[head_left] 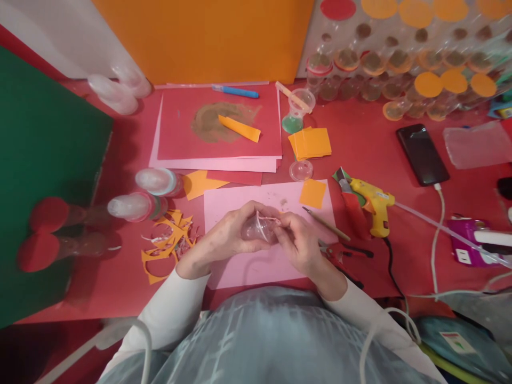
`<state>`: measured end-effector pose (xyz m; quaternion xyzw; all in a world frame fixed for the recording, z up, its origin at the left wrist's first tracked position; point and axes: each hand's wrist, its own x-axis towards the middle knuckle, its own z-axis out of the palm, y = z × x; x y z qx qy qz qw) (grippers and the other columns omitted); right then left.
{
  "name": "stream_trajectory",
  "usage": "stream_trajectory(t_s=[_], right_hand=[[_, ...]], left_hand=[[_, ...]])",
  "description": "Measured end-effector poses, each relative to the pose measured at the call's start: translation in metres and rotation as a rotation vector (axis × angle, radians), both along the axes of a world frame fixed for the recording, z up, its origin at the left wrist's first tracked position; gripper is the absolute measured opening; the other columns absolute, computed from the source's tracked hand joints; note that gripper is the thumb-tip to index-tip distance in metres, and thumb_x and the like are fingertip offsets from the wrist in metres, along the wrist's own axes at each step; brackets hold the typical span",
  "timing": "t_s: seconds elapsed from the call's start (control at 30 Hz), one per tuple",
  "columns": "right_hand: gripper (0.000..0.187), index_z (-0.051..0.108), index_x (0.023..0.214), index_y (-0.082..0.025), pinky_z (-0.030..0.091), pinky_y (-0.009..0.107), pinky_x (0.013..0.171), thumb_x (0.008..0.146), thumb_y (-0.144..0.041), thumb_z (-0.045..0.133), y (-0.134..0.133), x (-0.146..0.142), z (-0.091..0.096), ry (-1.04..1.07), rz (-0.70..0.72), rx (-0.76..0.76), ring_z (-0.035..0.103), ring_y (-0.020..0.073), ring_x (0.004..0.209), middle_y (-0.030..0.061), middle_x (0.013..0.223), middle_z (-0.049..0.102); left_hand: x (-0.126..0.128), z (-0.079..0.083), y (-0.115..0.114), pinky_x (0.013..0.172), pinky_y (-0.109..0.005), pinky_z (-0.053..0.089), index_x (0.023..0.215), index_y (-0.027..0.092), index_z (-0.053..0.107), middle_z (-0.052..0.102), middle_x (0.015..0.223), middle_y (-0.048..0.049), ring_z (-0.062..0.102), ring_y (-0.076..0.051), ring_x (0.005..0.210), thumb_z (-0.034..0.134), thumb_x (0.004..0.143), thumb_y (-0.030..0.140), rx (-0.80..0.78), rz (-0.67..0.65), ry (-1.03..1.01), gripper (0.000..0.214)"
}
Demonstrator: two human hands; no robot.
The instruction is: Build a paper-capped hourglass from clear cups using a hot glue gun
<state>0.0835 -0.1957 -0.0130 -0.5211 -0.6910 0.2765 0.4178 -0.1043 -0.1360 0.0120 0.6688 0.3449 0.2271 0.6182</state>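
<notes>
My left hand (228, 232) is wrapped round a small clear plastic cup (251, 230), tilted on its side with its rim to the right. At that rim the fingers of my right hand (299, 242) pinch a thin pinkish strip (273, 220) that runs along the edge; its exact kind is too small to tell. Both hands are above a pink paper sheet (236, 272). An orange paper square (312, 193) and a pencil-like tool (326, 223) lie just past my right hand, with red-handled pliers (340, 256) close to its wrist.
A yellow glue gun (374, 200), a box cutter (350, 200) and a phone (423, 154) lie right. Orange paper scraps (172, 240) and capped cups (132, 207) stand left. Behind are stacked red sheets (176, 128), orange squares (314, 143) and rows of clear cup pieces (372, 64).
</notes>
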Motion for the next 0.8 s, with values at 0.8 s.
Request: stream_trajectory(t_s=[0.8], right_hand=[[0.013,0.054,0.090,-0.024,0.049,0.023,0.053,0.102,-0.029,0.051,0.0026,-0.0022,0.0011,0.146,-0.106,0.005,0.059,0.0121,0.056,-0.0031,0.070,0.061]], left_hand=[[-0.0081,-0.0064,0.0019,0.098,-0.039,0.051,0.125,0.021,0.054,0.065,0.128,-0.0110,0.065,-0.025,0.114,0.082,0.077,0.036,0.049,-0.020,-0.011,0.058]])
